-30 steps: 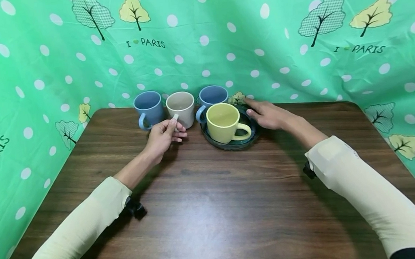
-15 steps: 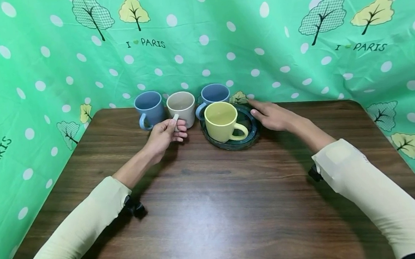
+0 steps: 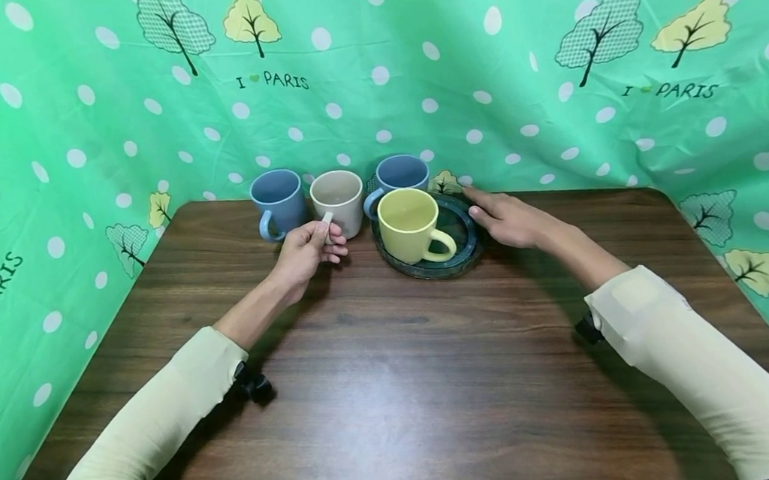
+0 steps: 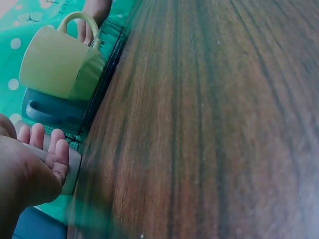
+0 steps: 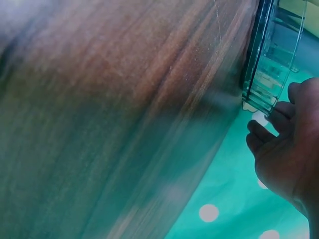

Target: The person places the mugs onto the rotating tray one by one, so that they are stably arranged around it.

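My left hand point(image 3: 304, 255) pinches the handle of an off-white mug point(image 3: 344, 205) between thumb and fingers, the mug upright on the table. To its left stands a blue mug point(image 3: 277, 196). A yellow mug point(image 3: 407, 227) sits upright inside a round dark clear-walled dish point(image 3: 433, 270), its handle toward the right. A second blue mug point(image 3: 401, 172) stands behind the yellow one, its lower part hidden. My right hand point(image 3: 512, 219) is at the dish's right side with relaxed fingers, fingertips right at the rim point(image 5: 274, 99) in the right wrist view.
The brown wooden table point(image 3: 369, 392) stretches toward me in front of the mugs. A green polka-dot cloth point(image 3: 411, 57) hangs close behind the table's back edge and along both sides.
My right hand has shifted slightly right. The yellow mug sits a little farther left in the dish, while the blue mug behind it shows slightly farther right. My left hand keeps its pinch.
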Motion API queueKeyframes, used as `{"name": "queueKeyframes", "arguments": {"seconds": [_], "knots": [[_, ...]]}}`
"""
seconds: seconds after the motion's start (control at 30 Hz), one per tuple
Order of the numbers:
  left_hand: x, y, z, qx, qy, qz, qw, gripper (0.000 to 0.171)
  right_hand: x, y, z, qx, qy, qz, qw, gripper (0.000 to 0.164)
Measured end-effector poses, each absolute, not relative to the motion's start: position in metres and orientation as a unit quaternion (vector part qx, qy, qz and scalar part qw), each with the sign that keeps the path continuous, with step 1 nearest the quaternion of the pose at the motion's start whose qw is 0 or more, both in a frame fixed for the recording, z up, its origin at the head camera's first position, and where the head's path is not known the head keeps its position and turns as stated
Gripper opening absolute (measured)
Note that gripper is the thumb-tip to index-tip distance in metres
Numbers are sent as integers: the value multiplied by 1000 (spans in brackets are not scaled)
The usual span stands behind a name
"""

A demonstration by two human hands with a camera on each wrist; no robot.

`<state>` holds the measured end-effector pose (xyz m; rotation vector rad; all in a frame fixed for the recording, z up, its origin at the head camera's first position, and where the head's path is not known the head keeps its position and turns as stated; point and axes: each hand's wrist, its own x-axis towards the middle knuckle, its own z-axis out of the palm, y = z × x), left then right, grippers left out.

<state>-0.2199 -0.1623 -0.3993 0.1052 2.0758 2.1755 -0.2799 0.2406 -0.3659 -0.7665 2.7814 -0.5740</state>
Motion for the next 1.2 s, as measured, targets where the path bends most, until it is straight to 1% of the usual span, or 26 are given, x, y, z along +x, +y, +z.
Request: {"name": "queueKeyframes", "arguments": {"seconds": [0.63,1.2], "knots": [[-223,-161,-400,37,690,721,57,32,-272,250,-368,-253,936,-215,115,67],[-225,-160,-402,46,681,729,48,33,-268,252,-370,-254,936,-217,110,68]]}}
